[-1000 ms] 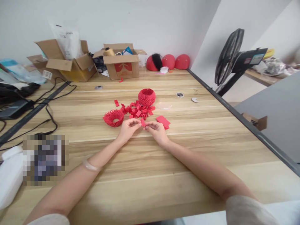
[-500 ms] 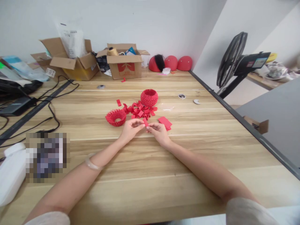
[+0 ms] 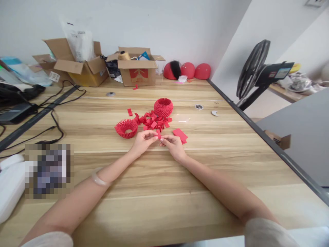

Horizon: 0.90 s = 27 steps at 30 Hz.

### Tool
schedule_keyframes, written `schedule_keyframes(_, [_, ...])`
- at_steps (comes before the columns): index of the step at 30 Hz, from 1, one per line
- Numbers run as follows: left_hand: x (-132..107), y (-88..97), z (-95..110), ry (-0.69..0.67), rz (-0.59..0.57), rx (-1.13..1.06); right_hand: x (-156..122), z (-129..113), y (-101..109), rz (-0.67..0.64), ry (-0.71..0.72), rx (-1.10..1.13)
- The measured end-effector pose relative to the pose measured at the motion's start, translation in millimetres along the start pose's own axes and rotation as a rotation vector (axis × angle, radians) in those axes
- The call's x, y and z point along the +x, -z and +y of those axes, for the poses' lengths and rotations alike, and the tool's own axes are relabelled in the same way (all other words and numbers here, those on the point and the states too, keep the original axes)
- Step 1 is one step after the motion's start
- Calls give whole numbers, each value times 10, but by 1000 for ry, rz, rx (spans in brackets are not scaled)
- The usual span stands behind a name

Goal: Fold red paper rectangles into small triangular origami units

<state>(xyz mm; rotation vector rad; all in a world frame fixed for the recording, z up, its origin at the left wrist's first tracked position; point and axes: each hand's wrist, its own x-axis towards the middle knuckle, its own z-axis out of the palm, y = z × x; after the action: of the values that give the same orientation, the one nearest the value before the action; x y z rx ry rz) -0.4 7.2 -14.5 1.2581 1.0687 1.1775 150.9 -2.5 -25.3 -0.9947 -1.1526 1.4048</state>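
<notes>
My left hand [image 3: 143, 141] and my right hand [image 3: 172, 144] meet over the wooden table [image 3: 164, 178], fingers pinched together on one small red paper piece [image 3: 158, 134]. Just beyond them lies a heap of several folded red paper pieces [image 3: 153, 121]. A red spiky paper ring [image 3: 125, 128] sits to the left of the hands. A rounded red paper bowl [image 3: 163, 107] stands behind the heap. A flat stack of red paper slips [image 3: 180, 134] lies right of my right hand.
Two open cardboard boxes [image 3: 137, 70] [image 3: 77, 65] stand at the back by the wall, with red half-spheres [image 3: 190, 70] beside them. Black cables [image 3: 55, 123] run across the left side. A black fan [image 3: 253, 70] stands off the table's right edge. A white object [image 3: 10, 187] lies near left.
The hands stay together on the red piece, with only small finger movement. The view has shifted slightly.
</notes>
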Motion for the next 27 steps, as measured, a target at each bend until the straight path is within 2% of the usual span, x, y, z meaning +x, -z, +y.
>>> schedule_keyframes(5, [-1,-3,1,-22,-1,32,-2,-9,3,3,-6,-2])
schedule_keyframes(15, [-39,4,18,-156,-15,213,-2,-27,15,-26,-11,-20])
schedule_keyframes(27, [-70,-8,51,-167,-48,261,-16,-27,17,-11,6,-9])
